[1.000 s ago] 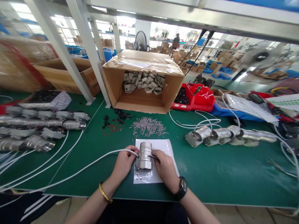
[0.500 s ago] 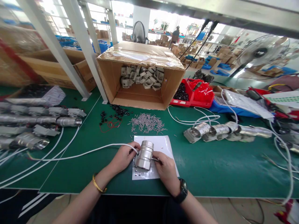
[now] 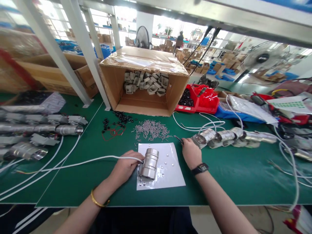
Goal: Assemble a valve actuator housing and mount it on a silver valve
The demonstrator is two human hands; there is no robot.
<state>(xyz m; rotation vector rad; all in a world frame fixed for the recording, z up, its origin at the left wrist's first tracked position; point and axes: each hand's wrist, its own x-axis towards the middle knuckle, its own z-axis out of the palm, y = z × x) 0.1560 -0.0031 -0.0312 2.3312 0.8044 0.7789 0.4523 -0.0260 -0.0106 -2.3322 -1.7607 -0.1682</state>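
My left hand [image 3: 126,166] grips a shiny metal cylinder [image 3: 149,163] where a white cable [image 3: 80,161] enters its left side. The cylinder lies on a white sheet [image 3: 168,175] dotted with small silver beads. My right hand [image 3: 190,152] is off to the right of the sheet, on the green mat, pinching a thin dark tool [image 3: 178,139] that points toward a heap of small metal pins [image 3: 151,129]. A row of finished metal cylinders [image 3: 226,136] lies just right of that hand.
An open cardboard box [image 3: 143,81] with grey metal brackets stands behind the pins. Black rubber parts [image 3: 119,119] and a red ring lie left of the pins. More cylinders with cables [image 3: 36,130] fill the left; red bins [image 3: 202,99] and papers sit at right.
My right hand left the cylinder and moved right and away, carrying the thin tool to the mat near the pin heap. The left hand stays on the cylinder.
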